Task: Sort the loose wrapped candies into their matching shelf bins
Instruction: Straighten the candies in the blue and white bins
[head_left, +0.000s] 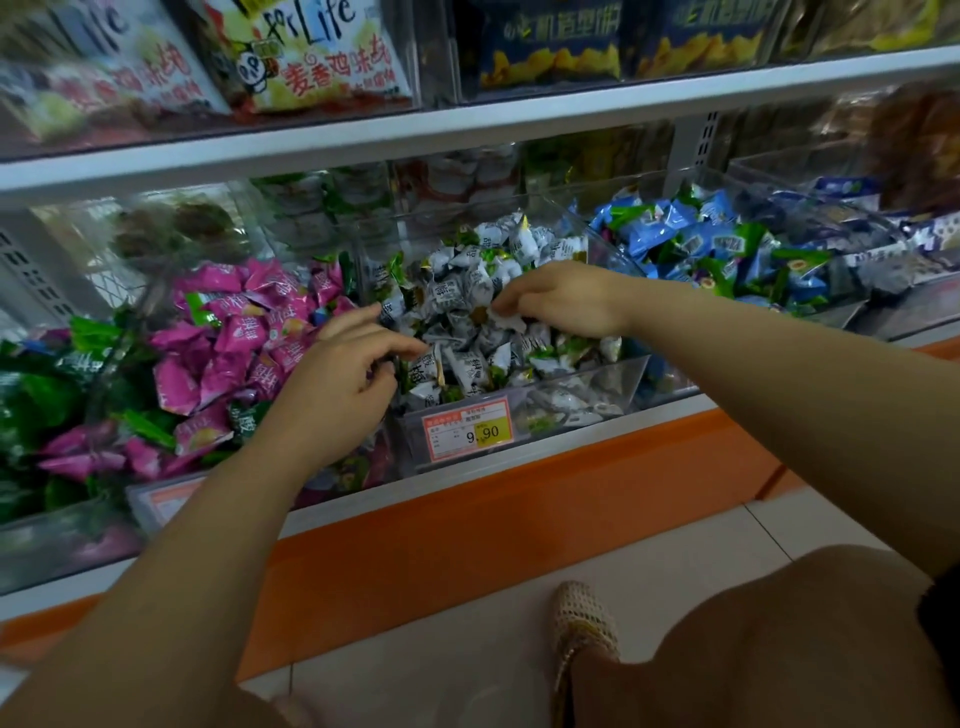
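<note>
Pinching white candy (511, 322) at right hand (566, 301) fingertips, above clear bin (582, 402)

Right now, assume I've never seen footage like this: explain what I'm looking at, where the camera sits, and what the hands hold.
No machine here: one camera worn on a person's head looks down at their bare hands. On the shelf: pink candies left, white candies in the clear middle bin, blue candies right. The right hand pinches a white candy over the middle bin. The left hand sits at that bin's left wall, fingers curled; whether it holds anything is unclear.
</note>
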